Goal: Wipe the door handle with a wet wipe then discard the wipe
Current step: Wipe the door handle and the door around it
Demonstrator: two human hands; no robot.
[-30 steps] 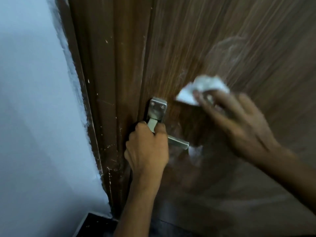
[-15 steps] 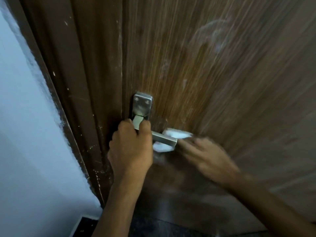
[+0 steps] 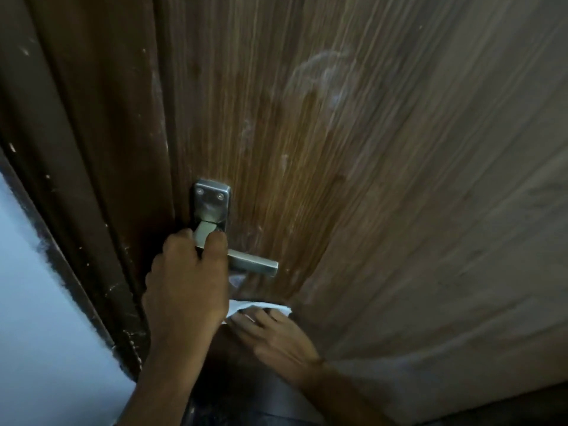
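Observation:
A metal lever door handle with a screwed back plate sits on a brown wooden door. My left hand grips the handle near its pivot, so only the lever's free end shows. My right hand is below the lever, fingers pressed on a white wet wipe against the door face. The wipe is apart from the lever, a short way under it. Part of the wipe is hidden behind my left hand.
The dark door frame runs down the left, with a pale wall beyond it. Whitish smears mark the door above the handle. A dark floor strip shows at the bottom.
My right hand carried the wipe from above right of the handle down onto the lever's end, then further down below it. My left hand kept its grip on the handle.

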